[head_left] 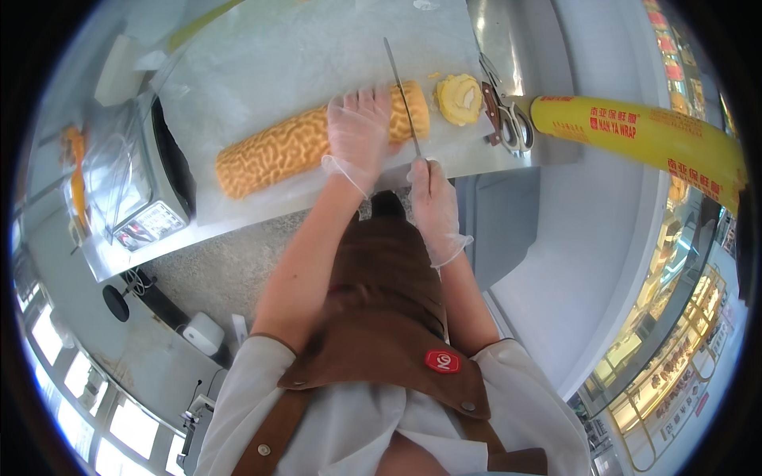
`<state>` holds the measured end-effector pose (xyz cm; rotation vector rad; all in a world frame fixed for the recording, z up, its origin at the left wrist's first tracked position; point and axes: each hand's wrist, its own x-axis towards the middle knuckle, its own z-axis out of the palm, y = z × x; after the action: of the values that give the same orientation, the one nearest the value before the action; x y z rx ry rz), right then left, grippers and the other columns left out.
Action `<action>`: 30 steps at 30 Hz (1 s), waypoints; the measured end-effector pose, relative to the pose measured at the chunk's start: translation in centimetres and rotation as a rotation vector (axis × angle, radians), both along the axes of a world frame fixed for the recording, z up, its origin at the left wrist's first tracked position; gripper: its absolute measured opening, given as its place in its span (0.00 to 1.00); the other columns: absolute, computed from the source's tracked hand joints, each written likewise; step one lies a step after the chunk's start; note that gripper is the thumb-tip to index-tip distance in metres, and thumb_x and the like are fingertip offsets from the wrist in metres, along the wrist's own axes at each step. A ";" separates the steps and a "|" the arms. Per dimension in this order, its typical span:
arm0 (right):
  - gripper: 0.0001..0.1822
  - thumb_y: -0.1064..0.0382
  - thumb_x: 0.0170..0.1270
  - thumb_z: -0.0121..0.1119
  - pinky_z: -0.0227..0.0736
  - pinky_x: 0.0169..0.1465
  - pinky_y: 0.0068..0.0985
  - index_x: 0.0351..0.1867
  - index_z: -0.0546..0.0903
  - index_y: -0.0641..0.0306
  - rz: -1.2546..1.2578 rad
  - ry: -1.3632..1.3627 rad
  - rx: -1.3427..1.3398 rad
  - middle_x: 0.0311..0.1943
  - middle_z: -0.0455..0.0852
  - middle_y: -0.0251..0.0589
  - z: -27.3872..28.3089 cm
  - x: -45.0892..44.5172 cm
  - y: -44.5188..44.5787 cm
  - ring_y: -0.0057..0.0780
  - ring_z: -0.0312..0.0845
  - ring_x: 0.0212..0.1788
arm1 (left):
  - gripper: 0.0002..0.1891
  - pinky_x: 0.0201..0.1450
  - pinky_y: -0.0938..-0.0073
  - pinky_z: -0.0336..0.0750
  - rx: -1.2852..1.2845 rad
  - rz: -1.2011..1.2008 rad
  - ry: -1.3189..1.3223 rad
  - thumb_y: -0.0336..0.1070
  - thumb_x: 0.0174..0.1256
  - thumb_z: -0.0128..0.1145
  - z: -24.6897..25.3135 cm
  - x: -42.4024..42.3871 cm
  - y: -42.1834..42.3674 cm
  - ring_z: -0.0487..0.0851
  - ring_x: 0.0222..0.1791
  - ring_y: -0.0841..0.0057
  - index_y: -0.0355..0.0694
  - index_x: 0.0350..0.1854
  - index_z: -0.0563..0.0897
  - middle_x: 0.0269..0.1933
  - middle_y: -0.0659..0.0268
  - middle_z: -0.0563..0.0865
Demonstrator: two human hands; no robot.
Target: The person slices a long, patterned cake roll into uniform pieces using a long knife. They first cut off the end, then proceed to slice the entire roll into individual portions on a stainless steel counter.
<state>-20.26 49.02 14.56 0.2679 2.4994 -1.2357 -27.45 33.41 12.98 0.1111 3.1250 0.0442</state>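
Note:
A long cake roll (274, 156) with a brown-and-yellow rippled skin lies slantwise on a sheet of parchment paper (268, 65). My left hand (359, 128), in a clear plastic glove, rests flat over the roll near its right end. In my gloved right hand (433, 199) is the handle of a long thin knife (402, 89). Its blade crosses the top of the roll just right of my left hand; how deep it sits is not clear. Beyond the roll's right end, a separate pale yellow cake piece (459, 99) shows a cream swirl on its face.
Scissors (514, 128) and a wooden-handled knife (492, 106) lie at the table's right side. A yellow Nan Ya Wrap roll (637, 134) stretches beyond them. To the left stands a scale-like device (152, 220) under plastic. A grey bin (500, 226) is below the table edge.

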 end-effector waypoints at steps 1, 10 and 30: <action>0.27 0.43 0.86 0.44 0.77 0.48 0.57 0.55 0.81 0.67 -0.008 0.008 0.000 0.41 0.89 0.65 0.2 0.2 0.0 0.70 0.84 0.45 | 0.58 0.67 0.59 0.73 -0.005 0.001 -0.006 0.66 0.37 0.83 0.1 0.0 0.0 0.84 0.56 0.65 0.41 0.73 0.74 0.56 0.60 0.85; 0.24 0.45 0.86 0.48 0.76 0.41 0.43 0.45 0.80 0.68 -0.075 -0.145 0.003 0.29 0.85 0.53 2.2 5.7 2.5 0.51 0.84 0.33 | 0.59 0.64 0.60 0.75 -0.034 0.004 -0.023 0.68 0.38 0.83 0.3 -0.3 0.0 0.85 0.54 0.66 0.38 0.73 0.74 0.54 0.59 0.86; 0.24 0.46 0.85 0.47 0.76 0.44 0.60 0.49 0.79 0.68 0.074 -0.102 0.041 0.35 0.87 0.68 0.5 0.5 2.5 0.70 0.84 0.42 | 0.61 0.66 0.60 0.74 -0.020 -0.015 0.015 0.69 0.41 0.80 -0.4 -0.6 -0.1 0.84 0.55 0.65 0.36 0.76 0.73 0.58 0.60 0.85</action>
<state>-19.75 51.47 15.05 0.2399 2.4270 -1.1155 -28.00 33.31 12.58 0.1348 3.1388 0.0112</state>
